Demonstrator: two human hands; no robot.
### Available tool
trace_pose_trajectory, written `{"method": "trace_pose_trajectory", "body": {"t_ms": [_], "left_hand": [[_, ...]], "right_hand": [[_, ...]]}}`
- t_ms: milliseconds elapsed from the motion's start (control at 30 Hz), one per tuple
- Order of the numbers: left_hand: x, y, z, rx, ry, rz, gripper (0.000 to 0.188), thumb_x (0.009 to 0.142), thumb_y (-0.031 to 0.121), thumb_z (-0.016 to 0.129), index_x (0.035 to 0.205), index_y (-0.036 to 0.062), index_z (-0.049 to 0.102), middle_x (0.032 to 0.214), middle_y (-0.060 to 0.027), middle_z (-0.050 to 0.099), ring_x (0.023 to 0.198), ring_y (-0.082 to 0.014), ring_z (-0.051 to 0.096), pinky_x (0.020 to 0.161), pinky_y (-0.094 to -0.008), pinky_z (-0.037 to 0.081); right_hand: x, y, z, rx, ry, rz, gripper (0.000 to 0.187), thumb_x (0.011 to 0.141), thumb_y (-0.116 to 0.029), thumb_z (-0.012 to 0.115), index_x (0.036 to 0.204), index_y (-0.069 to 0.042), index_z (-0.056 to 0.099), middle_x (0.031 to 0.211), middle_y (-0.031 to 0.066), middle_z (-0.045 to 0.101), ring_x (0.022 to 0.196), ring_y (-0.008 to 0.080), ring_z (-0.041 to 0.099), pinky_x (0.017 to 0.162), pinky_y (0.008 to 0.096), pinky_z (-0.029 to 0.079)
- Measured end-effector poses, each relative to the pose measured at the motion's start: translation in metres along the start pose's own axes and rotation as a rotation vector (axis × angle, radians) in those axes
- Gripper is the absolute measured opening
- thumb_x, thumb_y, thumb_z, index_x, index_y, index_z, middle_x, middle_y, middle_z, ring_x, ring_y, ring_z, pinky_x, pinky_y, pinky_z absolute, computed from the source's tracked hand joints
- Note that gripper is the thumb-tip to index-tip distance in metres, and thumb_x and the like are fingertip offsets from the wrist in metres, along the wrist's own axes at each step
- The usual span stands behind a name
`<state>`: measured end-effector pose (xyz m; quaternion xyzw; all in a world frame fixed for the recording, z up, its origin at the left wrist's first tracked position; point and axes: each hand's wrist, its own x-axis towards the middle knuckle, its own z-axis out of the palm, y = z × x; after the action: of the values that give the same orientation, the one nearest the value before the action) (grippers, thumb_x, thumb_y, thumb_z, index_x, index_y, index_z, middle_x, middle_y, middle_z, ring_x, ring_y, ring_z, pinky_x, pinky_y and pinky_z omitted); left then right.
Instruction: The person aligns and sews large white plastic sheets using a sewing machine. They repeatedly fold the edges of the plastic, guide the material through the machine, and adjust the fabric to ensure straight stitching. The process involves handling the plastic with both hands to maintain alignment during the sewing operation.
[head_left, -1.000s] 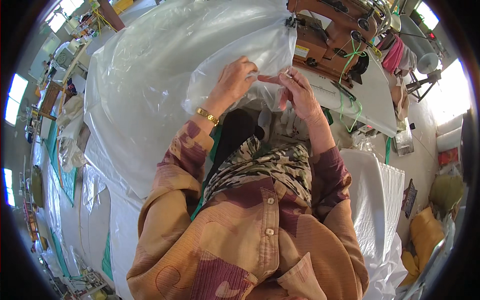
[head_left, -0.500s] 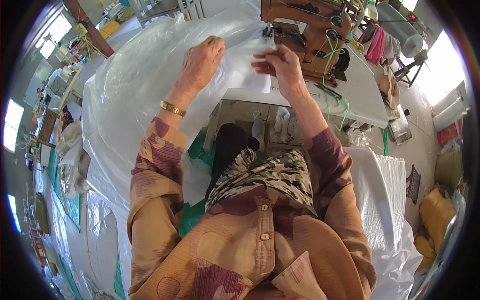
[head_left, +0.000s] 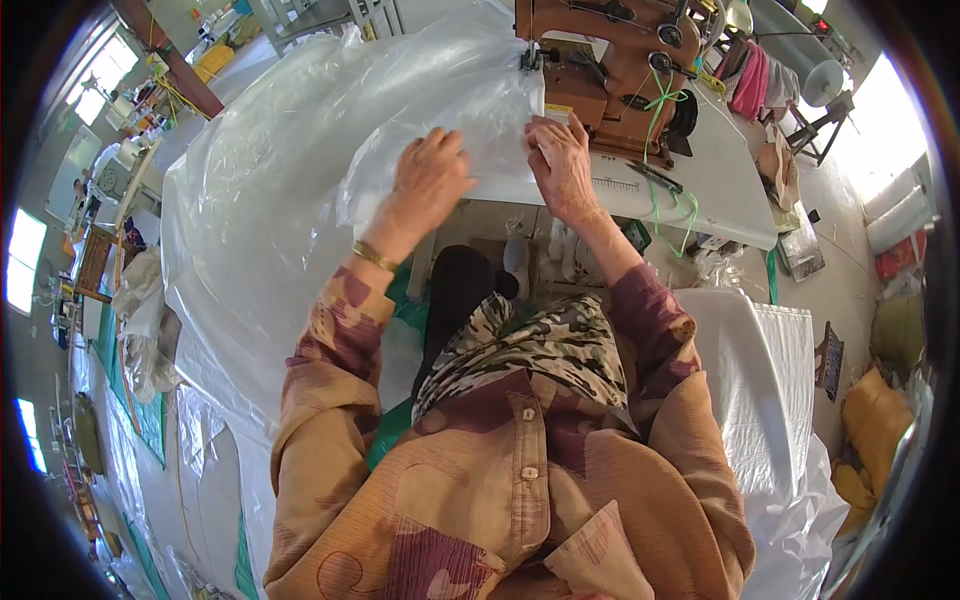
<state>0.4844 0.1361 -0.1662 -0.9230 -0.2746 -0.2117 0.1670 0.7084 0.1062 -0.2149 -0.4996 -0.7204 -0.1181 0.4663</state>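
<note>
A large clear plastic sheet (head_left: 270, 170) covers the table on the left and reaches the needle area of a brown sewing machine (head_left: 625, 80). My left hand (head_left: 430, 185) is over the sheet's near fold, its fingers loosely bent and apart, slightly blurred; nothing shows in them. My right hand (head_left: 562, 170) is just in front of the machine, with its fingers curled closed on the sheet's right edge. Its fingertips are partly hidden.
The white table (head_left: 720, 215) has a ruler scale along its front. Black snips (head_left: 658, 178) and a green cord (head_left: 655, 205) lie right of my right hand. White folded sheeting (head_left: 770, 390) is at my right side. A metal frame (head_left: 375, 15) stands beyond the sheet.
My left hand has come down toward me and slightly right. My right hand has lowered and closed at the sheet's edge. The sheet's front flap has shifted away from the table's front edge.
</note>
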Motion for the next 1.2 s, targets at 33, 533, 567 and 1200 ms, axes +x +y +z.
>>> {"method": "trace_pose_trajectory", "body": {"t_ms": [33, 533, 567, 1200], "left_hand": [[0.002, 0.013, 0.0, -0.029, 0.026, -0.011, 0.028, 0.078, 0.02, 0.075, 0.096, 0.0046, 0.061, 0.106, -0.0054, 0.055, 0.103, -0.024, 0.055, 0.083, -0.0386, 0.049], [0.026, 0.051, 0.076, -0.354, 0.353, -0.264, 0.009, 0.08, 0.005, 0.066, 0.084, 0.0061, 0.058, 0.085, -0.0063, 0.057, 0.085, -0.0263, 0.065, 0.065, -0.0402, 0.052], [0.027, 0.05, 0.078, -0.345, 0.347, -0.265, 0.01, 0.079, 0.005, 0.066, 0.085, 0.0064, 0.058, 0.085, -0.006, 0.056, 0.085, -0.0259, 0.065, 0.065, -0.0401, 0.052], [0.014, 0.06, 0.069, -0.288, 0.284, -0.109, 0.033, 0.077, 0.007, 0.068, 0.109, 0.0086, 0.063, 0.086, -0.0052, 0.055, 0.078, -0.0244, 0.065, 0.066, -0.0377, 0.053]], "right_hand": [[-0.003, 0.002, 0.002, -0.033, 0.016, 0.0, 0.018, 0.079, 0.0, 0.059, 0.095, -0.007, 0.06, 0.106, 0.0068, 0.067, 0.115, 0.0286, 0.057, 0.11, 0.0582, 0.028], [-0.027, -0.022, 0.018, 0.093, 0.253, 0.37, 0.018, 0.08, -0.004, 0.068, 0.098, -0.004, 0.066, 0.118, 0.0137, 0.061, 0.118, 0.0342, 0.053, 0.098, 0.0443, 0.04], [-0.03, -0.022, 0.019, 0.124, 0.248, 0.449, 0.016, 0.081, -0.005, 0.068, 0.097, -0.003, 0.066, 0.113, 0.0143, 0.063, 0.112, 0.0348, 0.056, 0.093, 0.043, 0.043], [-0.043, -0.008, 0.003, 0.979, -0.047, 0.863, 0.034, 0.101, -0.022, 0.052, 0.103, 0.009, 0.067, 0.087, 0.0129, 0.071, 0.076, 0.0169, 0.069, 0.072, 0.031, 0.057]]}}
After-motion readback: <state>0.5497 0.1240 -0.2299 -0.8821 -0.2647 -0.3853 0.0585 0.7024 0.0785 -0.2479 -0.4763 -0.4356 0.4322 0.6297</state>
